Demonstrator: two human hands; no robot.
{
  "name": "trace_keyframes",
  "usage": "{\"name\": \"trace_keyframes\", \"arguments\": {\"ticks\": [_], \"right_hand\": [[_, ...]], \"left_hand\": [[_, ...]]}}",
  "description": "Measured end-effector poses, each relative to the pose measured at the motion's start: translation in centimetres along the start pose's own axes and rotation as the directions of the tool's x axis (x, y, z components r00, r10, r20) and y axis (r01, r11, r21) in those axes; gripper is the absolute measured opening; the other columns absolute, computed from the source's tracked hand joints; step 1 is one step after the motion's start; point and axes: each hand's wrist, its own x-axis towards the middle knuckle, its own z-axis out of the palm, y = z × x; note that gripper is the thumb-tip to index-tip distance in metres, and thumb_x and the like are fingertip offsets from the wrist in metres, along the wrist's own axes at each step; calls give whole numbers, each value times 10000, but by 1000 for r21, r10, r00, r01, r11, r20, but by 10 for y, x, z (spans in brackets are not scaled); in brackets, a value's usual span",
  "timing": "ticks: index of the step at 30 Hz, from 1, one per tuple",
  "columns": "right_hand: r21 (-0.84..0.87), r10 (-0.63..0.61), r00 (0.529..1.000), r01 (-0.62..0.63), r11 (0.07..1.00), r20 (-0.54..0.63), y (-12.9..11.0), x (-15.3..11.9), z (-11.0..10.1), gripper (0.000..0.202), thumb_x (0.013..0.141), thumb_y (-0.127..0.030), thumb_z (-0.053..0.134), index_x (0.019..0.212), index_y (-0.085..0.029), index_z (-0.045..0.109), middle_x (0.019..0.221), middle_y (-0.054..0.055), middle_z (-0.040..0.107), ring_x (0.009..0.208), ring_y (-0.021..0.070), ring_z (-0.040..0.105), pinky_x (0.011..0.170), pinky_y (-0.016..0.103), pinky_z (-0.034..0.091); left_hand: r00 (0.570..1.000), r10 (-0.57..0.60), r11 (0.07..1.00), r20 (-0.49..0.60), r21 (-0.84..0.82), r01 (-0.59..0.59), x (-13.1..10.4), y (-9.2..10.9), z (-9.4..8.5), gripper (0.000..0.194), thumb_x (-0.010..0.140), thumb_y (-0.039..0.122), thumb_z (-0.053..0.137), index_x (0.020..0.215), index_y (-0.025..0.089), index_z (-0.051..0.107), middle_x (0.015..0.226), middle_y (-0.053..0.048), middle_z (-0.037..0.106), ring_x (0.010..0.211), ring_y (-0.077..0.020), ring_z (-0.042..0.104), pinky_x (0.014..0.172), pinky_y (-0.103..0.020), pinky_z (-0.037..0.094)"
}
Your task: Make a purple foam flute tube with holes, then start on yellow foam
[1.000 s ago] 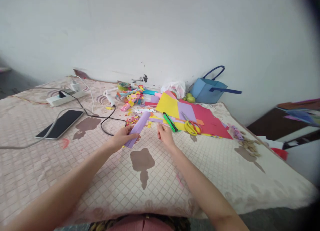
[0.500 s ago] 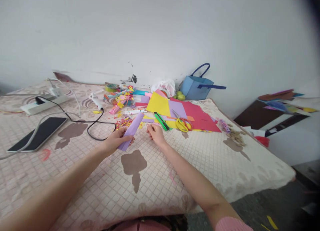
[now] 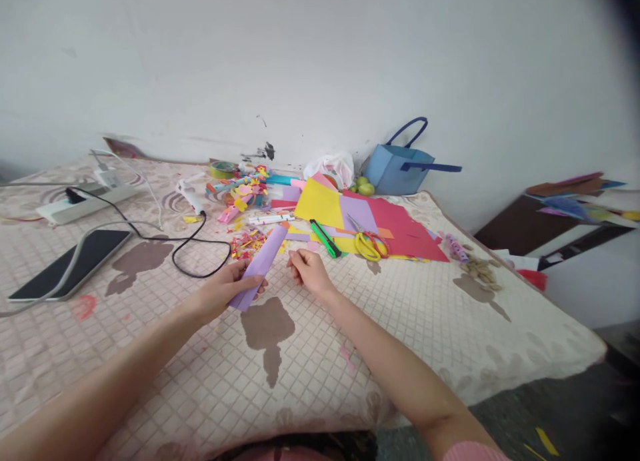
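Observation:
My left hand (image 3: 231, 286) grips a folded strip of purple paper (image 3: 265, 258), thumb on top and fingers behind. The strip slants up to the right, above the quilted table cover (image 3: 320, 354). To its right, my right hand (image 3: 309, 270) is closed with the fingers curled in; whatever it may hold is hidden. Just beyond that hand lies a green box cutter (image 3: 325, 239). Scissors with yellow and red handles (image 3: 369, 246) rest beside the cutter, on sheets of yellow paper (image 3: 320, 204) and red paper (image 3: 400, 228). Small paper scraps (image 3: 247, 244) lie behind the purple strip.
A white glue gun (image 3: 191, 196) trails a black cord at the left. Further left are a power strip (image 3: 85, 206) and a dark tablet-like device (image 3: 70, 264). At the back stand a blue bag (image 3: 400, 169) and green fruit (image 3: 365, 188). Peanut-like pieces (image 3: 481, 272) lie at right.
The purple strip has tilted slightly, its lower end shifting left and down with my left hand. My right hand has drawn back a little. The view has shifted slightly.

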Motion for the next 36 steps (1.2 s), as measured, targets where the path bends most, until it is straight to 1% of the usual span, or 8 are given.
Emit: {"name": "trace_keyframes", "arguments": {"ticks": [4, 9, 13, 18, 22, 29, 33, 36], "right_hand": [[25, 24, 1000, -25, 999, 13, 1, -2, 5, 276, 781, -454, 606, 704, -204, 518, 512, -63, 530, 346, 61, 428, 341, 190, 319], [30, 77, 996, -78, 997, 34, -1, -5, 6, 437, 859, -554, 452, 618, -195, 516, 431, -48, 484, 303, 67, 388, 309, 200, 277], [36, 82, 995, -84, 996, 54, 0, -5, 5, 395, 836, -532, 511, 634, -193, 528, 446, -49, 508, 314, 64, 403, 318, 195, 284], [54, 88, 994, -91, 994, 61, 1, -5, 6, 372, 812, -519, 543, 635, -192, 533, 455, -49, 512, 324, 68, 409, 325, 200, 279], [106, 74, 996, -79, 991, 43, 0, -7, 6, 313, 770, -490, 596, 685, -194, 540, 518, -49, 533, 356, 70, 425, 346, 208, 302], [256, 47, 998, -32, 966, -52, -5, -8, 10, 304, 760, -467, 607, 921, -229, 509, 774, -34, 583, 482, 72, 514, 464, 228, 404], [312, 27, 997, -5, 950, -66, -10, -8, 11, 336, 725, -366, 647, 1010, -249, 511, 865, -18, 580, 682, 113, 598, 590, 249, 464], [338, 7, 997, 18, 941, -74, -13, -7, 10, 405, 695, -295, 654, 1070, -266, 503, 920, -7, 580, 798, 132, 594, 631, 249, 468]], "left_hand": [[1000, 2, 1000, -10, 16, -2, -1, 0, 0, 400, 686, 362, 759, 959, 166, 542, 835, -18, 655, 706, -114, 596, 645, -222, 466], [1000, -3, 1000, 3, 1, 3, -2, 1, 1, 369, 697, 359, 746, 943, 168, 548, 815, -11, 648, 702, -117, 591, 646, -228, 465], [999, -38, 999, -14, -38, 38, -3, 2, 4, 387, 683, 343, 757, 949, 162, 543, 819, -14, 646, 702, -112, 584, 642, -223, 467], [998, -27, 998, -50, -64, 24, -1, -1, 2, 402, 686, 341, 750, 973, 156, 537, 838, -26, 649, 701, -120, 591, 618, -223, 463], [999, -22, 995, -32, -95, 19, -2, -4, 3, 424, 680, 333, 761, 980, 141, 531, 842, -37, 651, 698, -120, 600, 628, -232, 469], [1000, 15, 999, -5, -39, -16, -5, -9, 9, 419, 688, 365, 751, 968, 142, 534, 800, -28, 657, 684, -134, 616, 634, -247, 471], [999, 42, 999, -11, 33, -41, -6, -11, 13, 421, 694, 384, 736, 973, 149, 524, 801, -28, 664, 696, -153, 627, 624, -257, 472], [1000, 23, 998, -5, 59, -23, -9, -9, 16, 405, 694, 381, 728, 954, 155, 514, 808, -28, 667, 699, -154, 631, 618, -254, 472]]}}
